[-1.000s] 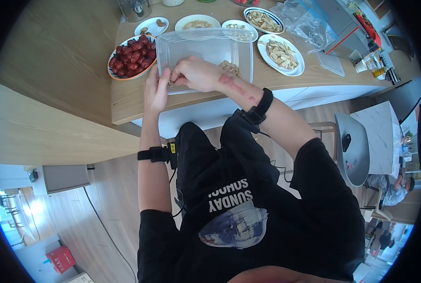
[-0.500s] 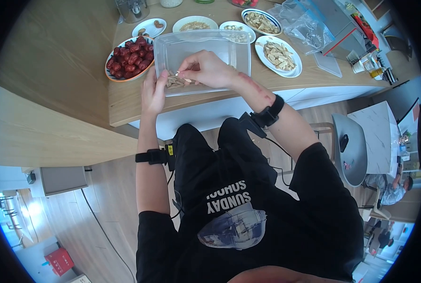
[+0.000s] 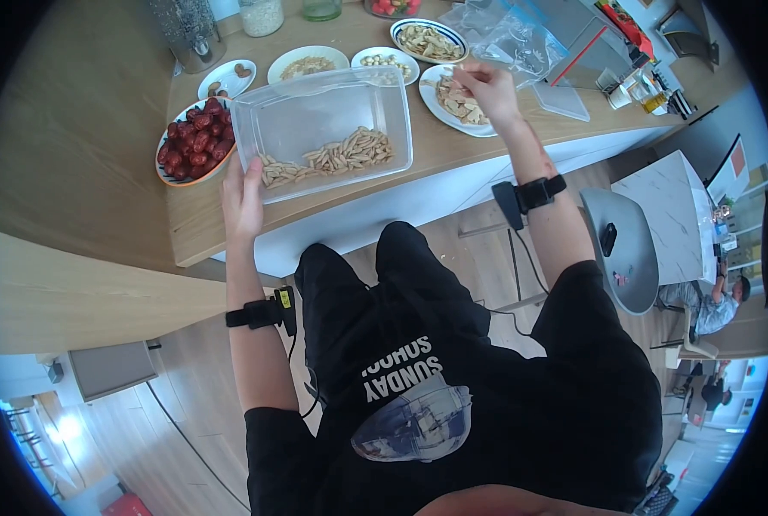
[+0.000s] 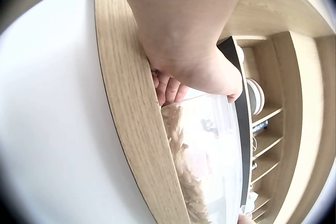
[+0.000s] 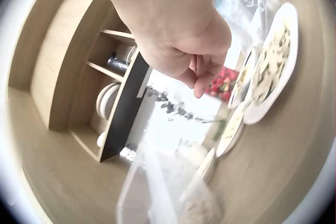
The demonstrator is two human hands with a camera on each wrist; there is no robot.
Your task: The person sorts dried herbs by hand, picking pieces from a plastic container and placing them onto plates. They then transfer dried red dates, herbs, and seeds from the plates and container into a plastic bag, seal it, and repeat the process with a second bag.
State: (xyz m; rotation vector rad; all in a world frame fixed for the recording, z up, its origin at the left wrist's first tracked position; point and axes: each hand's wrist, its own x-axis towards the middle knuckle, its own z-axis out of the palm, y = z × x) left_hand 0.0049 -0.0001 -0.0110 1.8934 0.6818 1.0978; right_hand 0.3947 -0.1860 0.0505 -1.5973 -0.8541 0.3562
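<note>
Wooden countertop (image 3: pixel 196 217), clear plastic box (image 3: pixel 285 125) along its front edge, left hand (image 3: pixel 243 202) gripping its near left corner, right hand (image 3: pixel 494 90) beyond its right rim, fingers curled in, contents unclear, pale strips (image 3: pixel 354 153) inside.

In the head view, at one o'clock, whether the bare right hand (image 3: pixel 492 91) pinches anything is too small to tell.

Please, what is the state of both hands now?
Left hand: closed on the clear rectangular plastic box.
Right hand: fingers curled closed, nothing visible in them.
</note>
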